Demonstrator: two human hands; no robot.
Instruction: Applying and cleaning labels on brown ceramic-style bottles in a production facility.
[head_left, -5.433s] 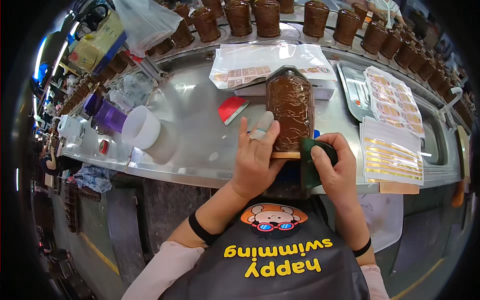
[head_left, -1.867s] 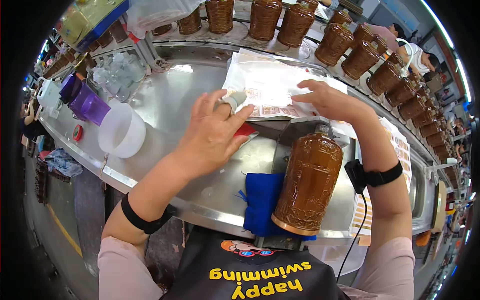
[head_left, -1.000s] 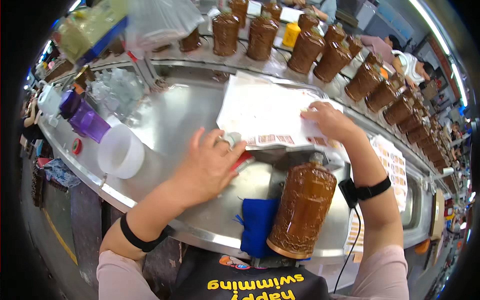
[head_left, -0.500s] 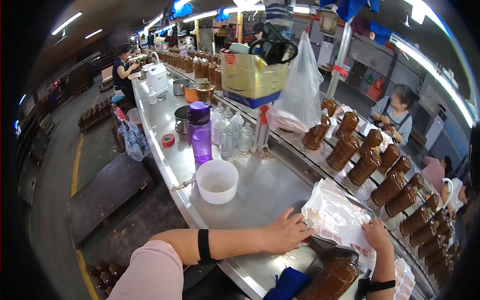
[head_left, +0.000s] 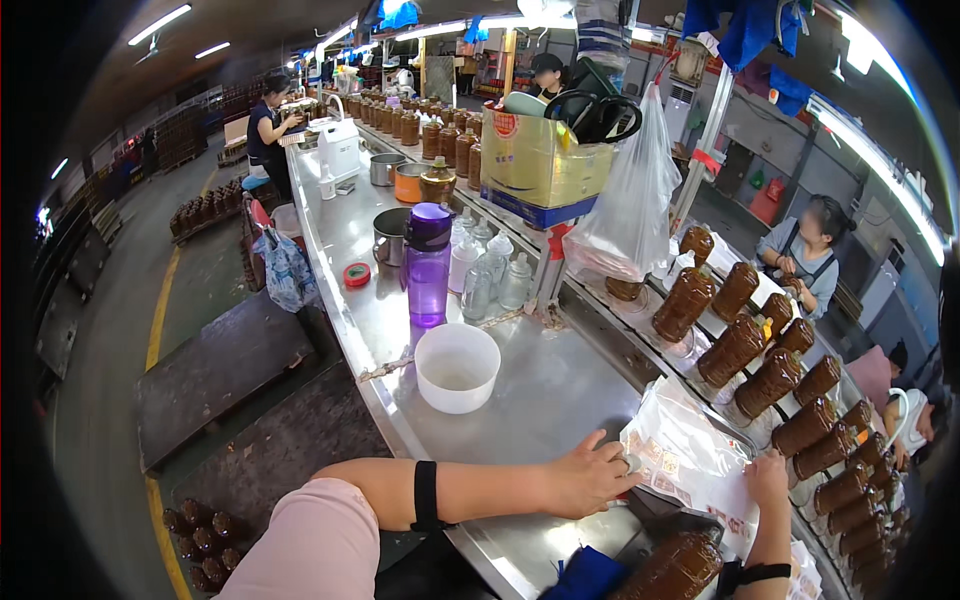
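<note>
A glossy sheet of printed labels lies on a dark tray at the right side of the metal bench. My left hand reaches across to its left edge, thumb raised and fingers apart, the fingertips touching it; a whitish band sits around one finger. At the sheet's right edge, my right hand has its fingers curled and closed on it. Below the sheet, between my forearms, a large bottle of brown liquid lies tilted, partly cut off by the lower edge. A blue cloth is beside it.
A white tub, a purple water bottle and small clear bottles stand ahead on the bench. Several filled brown bottles line the rack at right. A yellow box and plastic bag rise behind. Co-workers are farther off.
The view has shifted, so the bench and its things sit farther right and slightly lower. Both hands keep nearly the same places at the label sheet.
</note>
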